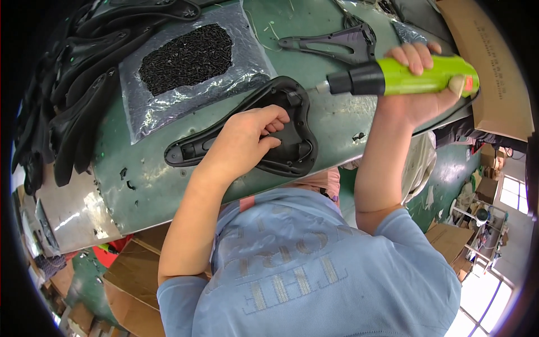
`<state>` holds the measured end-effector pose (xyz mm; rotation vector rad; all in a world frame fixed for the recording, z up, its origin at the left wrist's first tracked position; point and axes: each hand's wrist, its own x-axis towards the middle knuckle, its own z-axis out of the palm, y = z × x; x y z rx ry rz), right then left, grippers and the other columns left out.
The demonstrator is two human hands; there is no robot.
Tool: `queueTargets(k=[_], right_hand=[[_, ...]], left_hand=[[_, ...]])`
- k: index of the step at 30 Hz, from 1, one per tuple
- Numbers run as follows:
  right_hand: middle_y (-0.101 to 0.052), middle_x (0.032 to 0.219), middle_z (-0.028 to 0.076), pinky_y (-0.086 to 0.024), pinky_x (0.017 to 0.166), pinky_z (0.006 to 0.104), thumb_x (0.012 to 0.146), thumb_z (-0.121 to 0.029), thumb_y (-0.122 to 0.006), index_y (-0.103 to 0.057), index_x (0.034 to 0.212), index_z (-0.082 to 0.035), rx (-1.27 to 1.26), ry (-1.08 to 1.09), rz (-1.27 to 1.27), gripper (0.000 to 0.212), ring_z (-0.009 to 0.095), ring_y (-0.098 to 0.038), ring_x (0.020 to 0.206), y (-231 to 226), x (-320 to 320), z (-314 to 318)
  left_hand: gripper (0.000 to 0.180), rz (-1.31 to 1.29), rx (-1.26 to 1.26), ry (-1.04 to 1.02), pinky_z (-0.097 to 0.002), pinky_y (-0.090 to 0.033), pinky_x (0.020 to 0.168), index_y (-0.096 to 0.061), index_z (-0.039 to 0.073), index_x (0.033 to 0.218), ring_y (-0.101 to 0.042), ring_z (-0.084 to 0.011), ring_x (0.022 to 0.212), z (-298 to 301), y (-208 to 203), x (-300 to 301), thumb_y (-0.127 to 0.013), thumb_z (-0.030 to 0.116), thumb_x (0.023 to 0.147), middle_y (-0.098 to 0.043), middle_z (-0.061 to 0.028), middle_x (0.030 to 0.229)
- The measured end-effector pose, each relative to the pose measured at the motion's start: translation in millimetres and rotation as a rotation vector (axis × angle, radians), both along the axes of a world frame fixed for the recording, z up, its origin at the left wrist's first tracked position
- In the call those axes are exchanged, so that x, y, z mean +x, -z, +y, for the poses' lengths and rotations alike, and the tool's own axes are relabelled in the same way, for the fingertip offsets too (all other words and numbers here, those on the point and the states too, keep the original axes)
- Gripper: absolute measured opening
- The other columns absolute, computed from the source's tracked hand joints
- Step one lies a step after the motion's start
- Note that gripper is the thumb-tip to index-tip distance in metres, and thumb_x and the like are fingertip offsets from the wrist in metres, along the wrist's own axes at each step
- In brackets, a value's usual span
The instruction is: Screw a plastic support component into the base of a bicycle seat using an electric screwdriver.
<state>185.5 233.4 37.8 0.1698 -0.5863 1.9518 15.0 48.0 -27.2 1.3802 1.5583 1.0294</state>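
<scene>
A black bicycle saddle (300, 126) lies underside up on the green tabletop, its narrow nose to the left and its wide end to the right. Over its hollow, my left hand (247, 137) hangs with the fingers curled in; whatever they may hold is too small or hidden to make out. My right hand (418, 90) grips a lime-green and black electric screwdriver (401, 76), held level above the table. Its tip points left toward the saddle's wide end. Behind the saddle, a clear plastic bag (135, 115) holds a heap of small black screws (188, 59).
Several black saddles or covers (84, 101) are piled at the left. A dark slotted saddle base (337, 45) lies at the back. Cardboard (485, 67) stands at the right, and a cable hangs from the screwdriver. Small black scraps (128, 182) dot the table near its front edge.
</scene>
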Motion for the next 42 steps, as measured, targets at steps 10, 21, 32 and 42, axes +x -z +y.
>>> queueTargets(k=[10,21,32,42], right_hand=[[-0.047,0.071,0.004,-0.042,0.066,0.0375,0.085,-0.046,-0.051,-0.048,0.097,-0.01,-0.098,-0.137,0.005,0.039,0.02,-0.047,0.061,1.7,-178.8,-2.6],[-0.045,0.073,0.002,-0.042,0.068,0.0347,0.085,-0.044,-0.05,-0.048,0.094,-0.009,-0.207,-0.286,-0.056,0.036,0.017,-0.044,0.063,46.7,-204.9,-9.7],[-0.045,0.072,0.003,-0.04,0.067,0.0354,0.082,-0.046,-0.054,-0.048,0.096,-0.011,0.063,-0.259,-0.174,0.038,0.018,-0.044,0.061,35.0,-202.0,-30.8],[-0.046,0.07,0.004,-0.04,0.062,0.0356,0.082,-0.05,-0.055,-0.047,0.102,-0.011,0.276,-0.258,-0.289,0.045,0.019,-0.047,0.058,22.2,-202.8,-61.5]], left_hand=[[0.035,-0.03,-0.012,0.11,-0.0292,-0.05,0.074,-0.059,0.0,0.103,-0.061,-0.0178,0.079,-0.2,1.6,-6.5,-0.066,-0.008,0.069,-0.063,-0.0094,0.087],[0.015,0.117,0.128,-0.15,-0.0323,-0.05,0.071,-0.063,0.005,0.094,-0.063,-0.0249,0.08,-34.5,4.6,-18.4,-0.065,0.006,0.079,-0.065,-0.0101,0.086],[0.043,0.369,-0.281,-0.892,-0.0357,-0.045,0.057,-0.051,0.005,0.095,-0.056,-0.023,0.064,-107.1,0.0,-41.1,-0.078,0.029,0.071,-0.054,-0.0076,0.072],[0.039,0.226,-0.163,-0.916,-0.0323,-0.044,0.049,-0.048,0.001,0.087,-0.054,-0.0212,0.048,-107.2,16.3,-47.6,-0.076,0.023,0.072,-0.054,-0.008,0.055]])
